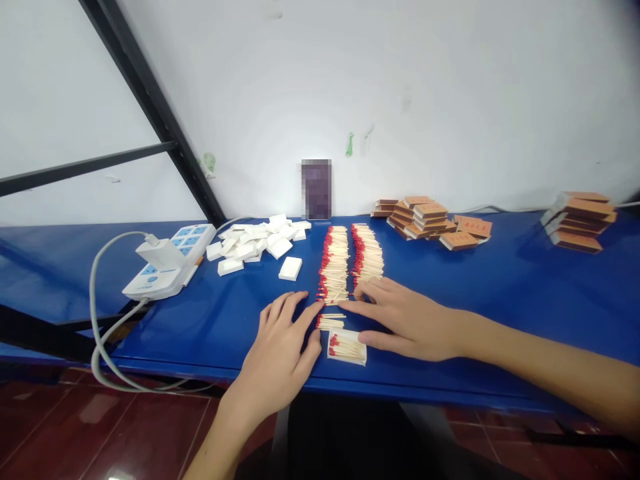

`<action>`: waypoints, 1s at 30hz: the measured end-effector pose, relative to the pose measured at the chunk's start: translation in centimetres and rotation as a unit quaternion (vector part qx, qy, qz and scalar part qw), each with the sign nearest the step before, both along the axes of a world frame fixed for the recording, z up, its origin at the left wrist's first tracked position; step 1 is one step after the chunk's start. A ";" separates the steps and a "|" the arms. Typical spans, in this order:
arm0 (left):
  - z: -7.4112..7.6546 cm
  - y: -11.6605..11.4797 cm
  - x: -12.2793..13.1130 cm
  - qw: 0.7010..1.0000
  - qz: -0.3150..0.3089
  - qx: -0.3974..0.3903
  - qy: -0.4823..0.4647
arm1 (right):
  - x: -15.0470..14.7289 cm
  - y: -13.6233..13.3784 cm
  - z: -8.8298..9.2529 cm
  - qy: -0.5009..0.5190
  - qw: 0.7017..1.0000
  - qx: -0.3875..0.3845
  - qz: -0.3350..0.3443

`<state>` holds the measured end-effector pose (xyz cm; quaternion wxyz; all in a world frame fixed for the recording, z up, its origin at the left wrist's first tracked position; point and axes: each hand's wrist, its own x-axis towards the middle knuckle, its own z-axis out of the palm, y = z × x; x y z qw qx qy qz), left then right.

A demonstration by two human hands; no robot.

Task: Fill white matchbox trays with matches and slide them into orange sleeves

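Observation:
My left hand [273, 357] lies over the blue table, its fingers spread. Its index fingertip is at the red heads of a long row of matches [333, 267], and its thumb is near a small separate group of matches [331, 322]. From the right, my right hand [407, 320] reaches in with its index finger stretched to the stick ends of that row. Its thumb is at the edge of a white matchbox tray [343, 331] with matches inside. A second row of matches [367, 253] runs behind my right fingers, partly hidden.
White trays [255, 239] are heaped at the back left, with one single tray [291, 269] nearer. Brown matchbox sleeves [425, 217] are piled at the back right, with another stack [583, 220] farther right. A power strip [173, 263] with cables lies left. A pixelated dark rectangle [317, 190] stands against the wall.

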<state>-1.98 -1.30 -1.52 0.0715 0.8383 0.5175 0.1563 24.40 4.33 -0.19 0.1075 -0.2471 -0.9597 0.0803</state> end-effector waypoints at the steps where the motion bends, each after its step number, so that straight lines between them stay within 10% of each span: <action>1: 0.0 0.0 0.0 1.000 0.000 0.000 0.001 | 0.0 0.0 0.0 -0.001 1.000 0.000 -0.001; 30: -0.2 0.3 -0.1 1.000 -0.013 -0.005 -0.013 | 0.0 0.2 0.3 -0.003 1.000 -0.025 0.018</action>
